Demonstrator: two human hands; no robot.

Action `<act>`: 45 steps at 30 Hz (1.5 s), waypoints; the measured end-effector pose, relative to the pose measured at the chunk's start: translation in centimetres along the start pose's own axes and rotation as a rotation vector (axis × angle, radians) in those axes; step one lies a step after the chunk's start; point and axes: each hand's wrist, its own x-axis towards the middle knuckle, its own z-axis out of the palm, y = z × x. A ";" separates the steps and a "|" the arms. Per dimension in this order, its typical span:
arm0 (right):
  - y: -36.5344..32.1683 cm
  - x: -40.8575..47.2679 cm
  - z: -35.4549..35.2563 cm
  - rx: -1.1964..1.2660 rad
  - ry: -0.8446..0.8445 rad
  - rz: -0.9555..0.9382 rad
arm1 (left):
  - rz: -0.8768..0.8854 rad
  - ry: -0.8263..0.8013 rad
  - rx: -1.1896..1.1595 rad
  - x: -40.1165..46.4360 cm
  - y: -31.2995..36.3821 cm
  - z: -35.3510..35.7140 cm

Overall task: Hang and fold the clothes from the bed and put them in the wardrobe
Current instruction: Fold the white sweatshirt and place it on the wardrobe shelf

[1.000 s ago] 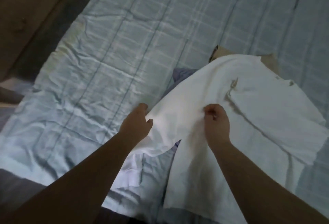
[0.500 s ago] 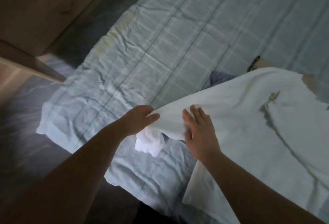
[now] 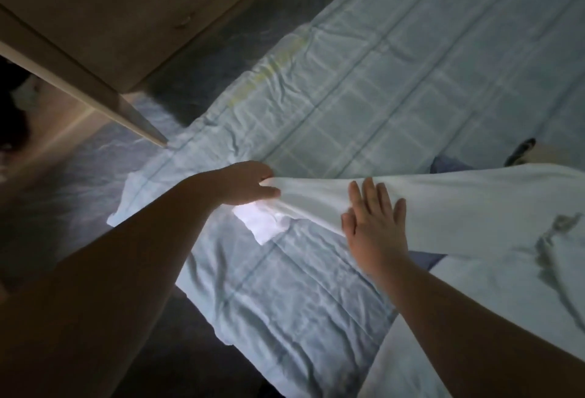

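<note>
Closest to me, two bare forearms reach out over the bed's corner. The right hand (image 3: 375,226) lies flat on the white shirt (image 3: 474,207), fingers straight and slightly spread, palm pressing the cloth down. Just beside it, the left hand (image 3: 247,184) pinches the shirt's stretched edge between thumb and curled fingers, drawing the fabric taut between the two hands. Below that grip a bright white sleeve end (image 3: 264,222) hangs down onto the covers. The shirt spreads away to the right, across the bed, with a small dark crease or tag showing in its folds. Beneath it peeks a bluish-purple garment (image 3: 446,165), and past that a tan garment (image 3: 547,153) with a dark edge, partly hidden. The pale blue checked bedspread (image 3: 364,87) is rumpled near the corner and runs smoother farther off. Beyond the bed, across a strip of dark floor (image 3: 253,17), stands a wooden drawer unit (image 3: 110,11) with knobs.
</note>
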 end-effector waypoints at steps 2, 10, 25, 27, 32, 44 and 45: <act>-0.1 0.1 -0.3 -0.010 0.034 0.008 | 0.012 0.117 -0.312 -0.7 -0.7 0.2; 0.2 0.5 0.8 0.015 -0.005 0.043 | -0.251 -0.264 -0.646 -2.5 -4.1 1.3; 0.7 -0.6 0.2 0.092 0.057 0.022 | 0.072 0.234 -1.500 -4.8 2.8 1.4; 2.1 -1.9 -1.1 0.124 0.088 0.051 | 0.168 0.227 -1.550 -4.6 6.3 0.7; 9.2 -7.5 -4.3 0.179 0.147 0.205 | 0.304 0.123 -1.573 -3.4 19.2 0.7; 32.4 -29.6 -4.7 0.336 0.280 0.648 | 0.403 0.168 -0.781 -0.2 56.7 18.1; 33.8 -30.9 -4.4 0.360 0.291 0.672 | 0.424 0.194 -0.639 0.6 58.5 20.6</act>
